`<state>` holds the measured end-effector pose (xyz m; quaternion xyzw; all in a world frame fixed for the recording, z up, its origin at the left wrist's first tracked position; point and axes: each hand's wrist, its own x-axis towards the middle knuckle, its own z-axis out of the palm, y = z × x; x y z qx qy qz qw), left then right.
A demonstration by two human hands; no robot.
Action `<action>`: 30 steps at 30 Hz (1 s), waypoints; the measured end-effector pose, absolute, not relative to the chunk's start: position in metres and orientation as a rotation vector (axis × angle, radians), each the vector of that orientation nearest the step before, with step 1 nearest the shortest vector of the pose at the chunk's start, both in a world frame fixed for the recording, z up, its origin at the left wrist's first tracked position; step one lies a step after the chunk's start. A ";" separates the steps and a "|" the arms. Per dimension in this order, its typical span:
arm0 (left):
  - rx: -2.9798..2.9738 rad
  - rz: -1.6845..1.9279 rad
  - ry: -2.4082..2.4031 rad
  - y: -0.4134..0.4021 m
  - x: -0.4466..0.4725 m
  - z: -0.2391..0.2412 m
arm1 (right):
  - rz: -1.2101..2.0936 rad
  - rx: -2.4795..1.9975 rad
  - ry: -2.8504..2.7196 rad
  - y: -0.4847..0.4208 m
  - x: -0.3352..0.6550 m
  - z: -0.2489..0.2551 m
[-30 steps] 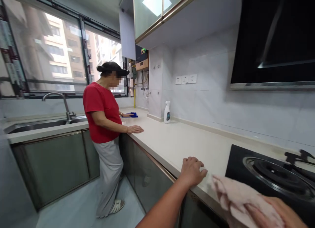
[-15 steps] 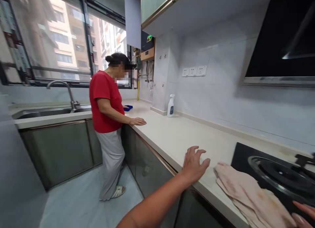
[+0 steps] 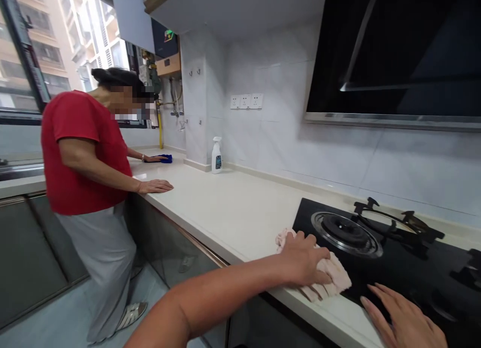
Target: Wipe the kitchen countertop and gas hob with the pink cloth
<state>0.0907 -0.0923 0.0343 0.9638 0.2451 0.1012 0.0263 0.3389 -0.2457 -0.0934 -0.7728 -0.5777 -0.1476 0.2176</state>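
Observation:
My left hand [image 3: 305, 258] is on a pale pink, stained cloth [image 3: 336, 278], its fingers curled over and gripping it. The cloth is bunched at the left front corner of a black gas cooktop [image 3: 361, 268], partly on the counter; my palm hides its middle. At the cooktop's front edge is my right hand [image 3: 406, 318], fingers stretched out and holding nothing. Just behind the cloth lies a round burner [image 3: 343, 230] with a metal ring and no pan support over it.
A black pan support [image 3: 394, 228] stands at the cooktop's back. A white spray bottle [image 3: 217, 156] is against the wall on the pale counter [image 3: 225, 203]. At left, a person in a red shirt [image 3: 82, 152] leans over the counter, one hand on a blue cloth [image 3: 163, 158].
My view has swung right. My left hand, spread above the counter before, has come down onto the cloth, which is now bunched. The other person leans further over.

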 end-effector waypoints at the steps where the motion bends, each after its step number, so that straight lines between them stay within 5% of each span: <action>1: 2.990 0.350 0.797 -0.083 0.091 0.038 | -0.418 -2.128 -1.609 -0.247 0.334 -0.090; 10: 2.841 0.610 1.254 0.016 0.131 0.080 | -0.381 -2.112 -1.513 -0.240 0.320 -0.084; 18: 2.785 0.302 1.121 0.016 0.167 0.045 | -0.240 -2.153 -1.504 -0.238 0.323 -0.077; 30: 2.995 0.486 0.730 -0.077 0.014 0.015 | -0.138 -2.167 -1.519 -0.234 0.332 -0.078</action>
